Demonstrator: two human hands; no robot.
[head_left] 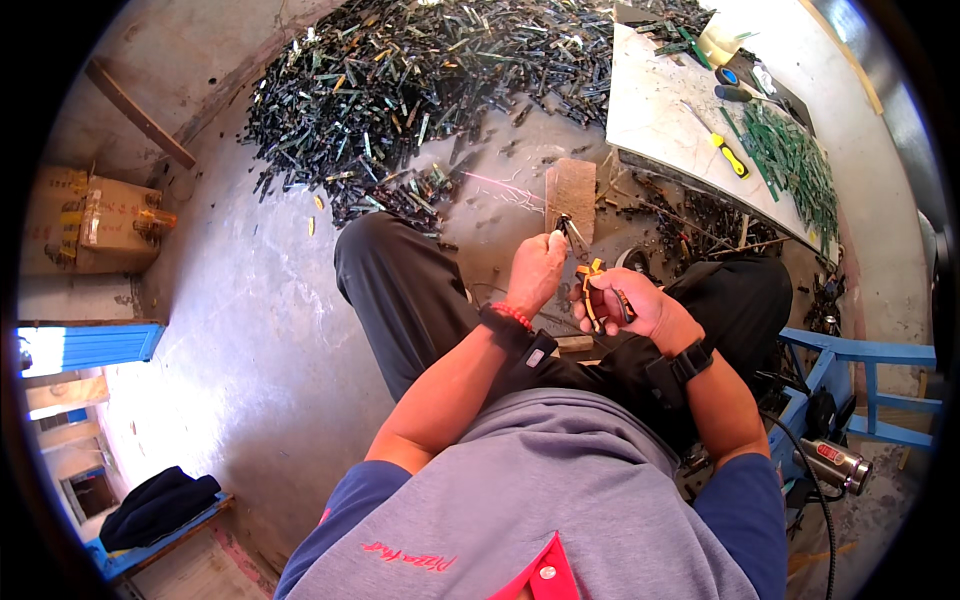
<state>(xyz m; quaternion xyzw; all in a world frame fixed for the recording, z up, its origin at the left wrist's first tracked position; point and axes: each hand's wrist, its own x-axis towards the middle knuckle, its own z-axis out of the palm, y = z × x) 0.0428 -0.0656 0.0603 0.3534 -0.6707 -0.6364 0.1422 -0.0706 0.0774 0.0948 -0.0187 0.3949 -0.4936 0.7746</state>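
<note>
My left hand (537,270) is closed, pinching a small dark strip-like piece (563,224) between thumb and fingers; its exact kind is too small to make out. Just to the right, my right hand (636,302) grips a pair of pliers with orange and black handles (588,300). The handles lie spread apart in the palm and the tool's head points toward the left hand. Both hands hang over the gap between my knees. Beyond them a brown board (571,190) lies on the floor.
A big heap of dark strip pieces (400,90) covers the far floor. At right, a pale tabletop (655,125) carries green strips (790,160), a yellow-handled screwdriver (728,155) and a cup (722,40). A blue chair (865,350) and steel flask (838,466) stand right; cardboard boxes (115,225) left.
</note>
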